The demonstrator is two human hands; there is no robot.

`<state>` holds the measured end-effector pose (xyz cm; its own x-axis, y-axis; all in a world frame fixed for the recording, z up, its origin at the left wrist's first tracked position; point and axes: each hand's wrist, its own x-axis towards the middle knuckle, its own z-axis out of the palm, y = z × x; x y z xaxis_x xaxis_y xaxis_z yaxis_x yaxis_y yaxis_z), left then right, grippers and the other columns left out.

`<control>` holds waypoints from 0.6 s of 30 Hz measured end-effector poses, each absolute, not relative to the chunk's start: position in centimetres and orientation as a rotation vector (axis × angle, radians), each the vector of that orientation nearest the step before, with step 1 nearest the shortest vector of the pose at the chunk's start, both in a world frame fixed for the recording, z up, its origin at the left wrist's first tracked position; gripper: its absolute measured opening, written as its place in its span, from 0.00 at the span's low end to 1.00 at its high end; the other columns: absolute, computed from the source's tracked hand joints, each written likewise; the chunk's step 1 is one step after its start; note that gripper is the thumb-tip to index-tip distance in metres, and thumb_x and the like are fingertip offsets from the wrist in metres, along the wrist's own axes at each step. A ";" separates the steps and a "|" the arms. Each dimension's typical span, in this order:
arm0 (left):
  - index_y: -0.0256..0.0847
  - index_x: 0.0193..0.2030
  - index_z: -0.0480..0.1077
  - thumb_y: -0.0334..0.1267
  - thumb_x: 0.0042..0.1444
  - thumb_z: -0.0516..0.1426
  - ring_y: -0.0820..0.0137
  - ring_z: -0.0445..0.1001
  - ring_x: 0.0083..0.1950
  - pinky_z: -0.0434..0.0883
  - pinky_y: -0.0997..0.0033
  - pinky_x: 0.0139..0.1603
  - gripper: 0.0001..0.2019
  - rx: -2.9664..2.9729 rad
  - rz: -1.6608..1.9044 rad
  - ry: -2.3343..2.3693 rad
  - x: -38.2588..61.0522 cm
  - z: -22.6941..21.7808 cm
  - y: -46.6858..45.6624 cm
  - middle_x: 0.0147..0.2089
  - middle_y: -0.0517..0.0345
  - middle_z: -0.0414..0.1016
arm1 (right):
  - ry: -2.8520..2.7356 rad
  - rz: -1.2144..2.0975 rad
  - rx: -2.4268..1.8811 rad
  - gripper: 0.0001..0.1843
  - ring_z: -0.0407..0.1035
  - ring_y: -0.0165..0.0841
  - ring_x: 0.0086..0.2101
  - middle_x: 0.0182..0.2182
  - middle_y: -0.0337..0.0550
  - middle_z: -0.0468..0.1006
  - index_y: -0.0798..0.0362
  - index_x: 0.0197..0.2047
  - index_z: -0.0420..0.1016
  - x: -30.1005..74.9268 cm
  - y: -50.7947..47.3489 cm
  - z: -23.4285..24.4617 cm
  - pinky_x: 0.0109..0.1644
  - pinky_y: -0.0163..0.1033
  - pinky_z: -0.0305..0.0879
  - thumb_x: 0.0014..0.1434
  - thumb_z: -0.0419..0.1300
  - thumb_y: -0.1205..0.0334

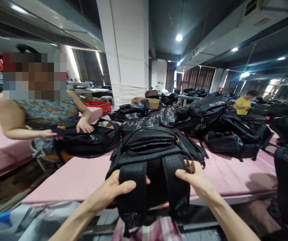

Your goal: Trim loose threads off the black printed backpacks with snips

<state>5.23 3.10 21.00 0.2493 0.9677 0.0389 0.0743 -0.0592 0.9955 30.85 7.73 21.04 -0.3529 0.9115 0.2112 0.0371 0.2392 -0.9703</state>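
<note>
A black backpack (156, 174) lies in front of me at the table's near edge, its two padded shoulder straps towards me. The top pocket gapes along its zipper (176, 139). My left hand (123, 184) is closed round the left shoulder strap (133, 170), thumb on top and fingertips showing past its inner edge. Around the right shoulder strap (172, 167) my right hand (191, 172) is closed, thumb on the front; its other fingers are partly hidden. Both straps hang down over the table edge.
The table (83, 177) has a pink cover. Several black backpacks with white drawings (167, 117) are heaped behind mine. At the left, a co-worker (48, 113) handles another black bag (83, 144). A white pillar (123, 50) and a red crate (98, 107) stand beyond.
</note>
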 end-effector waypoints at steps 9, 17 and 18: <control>0.37 0.40 0.77 0.49 0.40 0.64 0.54 0.74 0.47 0.71 0.60 0.47 0.22 1.181 1.103 1.051 5.6 21.3 2.4 0.44 0.46 0.78 | -2.014 1.475 -0.624 0.16 0.51 0.23 0.20 0.17 0.33 0.58 0.55 0.17 0.61 31.6 9.3 21.6 0.23 0.30 0.51 0.44 0.63 0.59; 0.38 0.39 0.77 0.51 0.41 0.63 0.53 0.74 0.47 0.72 0.59 0.45 0.21 1.196 1.122 1.101 6.9 22.2 1.5 0.44 0.45 0.78 | -1.984 1.135 -0.712 0.10 0.56 0.25 0.22 0.20 0.35 0.63 0.54 0.20 0.65 32.0 7.4 22.0 0.24 0.31 0.56 0.46 0.60 0.61; 0.38 0.39 0.77 0.51 0.40 0.63 0.52 0.75 0.45 0.73 0.58 0.43 0.22 1.192 1.129 1.106 7.1 22.7 0.9 0.42 0.45 0.78 | -1.973 1.096 -0.684 0.11 0.57 0.26 0.22 0.20 0.36 0.64 0.54 0.20 0.65 32.4 6.8 22.5 0.24 0.31 0.57 0.46 0.61 0.59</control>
